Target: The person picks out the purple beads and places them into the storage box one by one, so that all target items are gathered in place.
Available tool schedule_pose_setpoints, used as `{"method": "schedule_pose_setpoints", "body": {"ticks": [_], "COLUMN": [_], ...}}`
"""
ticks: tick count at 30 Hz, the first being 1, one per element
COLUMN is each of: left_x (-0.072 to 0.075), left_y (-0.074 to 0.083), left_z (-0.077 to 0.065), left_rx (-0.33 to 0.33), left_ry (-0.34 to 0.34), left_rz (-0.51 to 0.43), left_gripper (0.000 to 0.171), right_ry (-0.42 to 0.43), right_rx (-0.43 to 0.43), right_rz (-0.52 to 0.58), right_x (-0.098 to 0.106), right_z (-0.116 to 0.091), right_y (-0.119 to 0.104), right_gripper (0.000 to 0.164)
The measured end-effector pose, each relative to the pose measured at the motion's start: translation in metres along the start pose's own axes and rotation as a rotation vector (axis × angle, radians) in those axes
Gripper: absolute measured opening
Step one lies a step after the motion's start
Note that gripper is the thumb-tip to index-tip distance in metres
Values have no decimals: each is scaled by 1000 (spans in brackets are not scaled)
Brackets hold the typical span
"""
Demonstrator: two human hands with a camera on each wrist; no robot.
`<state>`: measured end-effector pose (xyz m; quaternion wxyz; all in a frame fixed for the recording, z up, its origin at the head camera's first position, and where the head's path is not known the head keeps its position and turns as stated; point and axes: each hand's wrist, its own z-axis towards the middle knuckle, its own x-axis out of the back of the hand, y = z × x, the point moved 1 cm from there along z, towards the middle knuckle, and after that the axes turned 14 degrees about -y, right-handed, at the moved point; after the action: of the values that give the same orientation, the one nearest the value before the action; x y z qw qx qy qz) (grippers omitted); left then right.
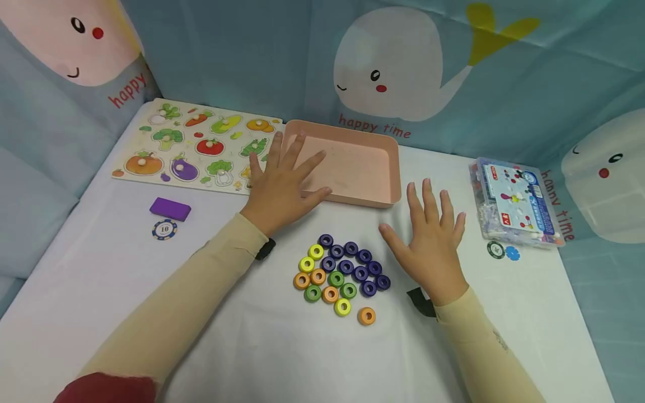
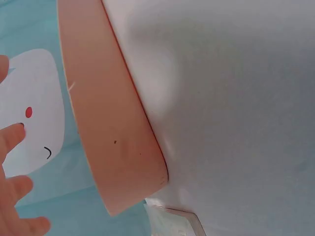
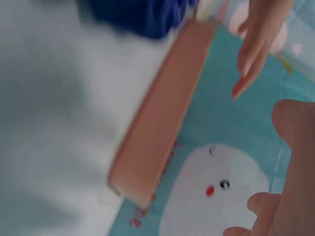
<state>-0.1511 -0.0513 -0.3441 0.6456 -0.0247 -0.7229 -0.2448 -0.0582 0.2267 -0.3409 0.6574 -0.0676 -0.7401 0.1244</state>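
Note:
My left hand (image 1: 279,190) is spread with straight fingers, overlapping the left end of a shallow pink tray (image 1: 347,197) in the head view. Nothing is in its grasp. The right hand (image 1: 429,252), fingers also spread, holds nothing and hovers right of a cluster of small rings on the white table. Dark blue rings (image 1: 360,273) make up most of the cluster's right side. Yellow rings (image 1: 307,265), orange rings (image 1: 302,281) and green rings (image 1: 313,293) lie at its left and front. In the left wrist view the tray's pink side wall (image 2: 108,113) stands beside the fingers.
A vegetable puzzle board (image 1: 196,134) lies at the back left, partly behind the left hand. Nearer are a purple block (image 1: 170,209) and a poker chip (image 1: 164,229). A clear plastic box (image 1: 519,201) sits at the right, with two chips (image 1: 504,251) before it. Printed curtains (image 1: 312,56) surround the table.

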Motion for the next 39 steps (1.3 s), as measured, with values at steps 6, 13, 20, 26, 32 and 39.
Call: {"method": "schedule_pose_setpoints", "body": {"ticks": [6,13,20,26,32,39], "left_x": [1,-3,-6,-10,-11,-10], "left_y": [-4,-10,-9,-5,-6,-5], "left_z": [7,15,19,22,23,25], "left_rx": [15,-18,4,8,-3,-38], "left_ry": [-103,-238,-368,-444,-425,-435], "left_rz": [-20,-19,-9,-28,-29,-12], "left_gripper": [68,57,54,52,49,50], "right_ry": [-74,-123,-110,-61,-78,-80], "right_rx": [92,103,122,163,173,111], "right_rz": [31,103,113,84,57,96], "right_x": [-15,-26,-37,-41,-41,2], "right_z": [-32,-68,-75,-71,-68,-40], "right_y": [-5,-2,2,4,4,6], "right_gripper": [80,40,22,22,25,20]}}
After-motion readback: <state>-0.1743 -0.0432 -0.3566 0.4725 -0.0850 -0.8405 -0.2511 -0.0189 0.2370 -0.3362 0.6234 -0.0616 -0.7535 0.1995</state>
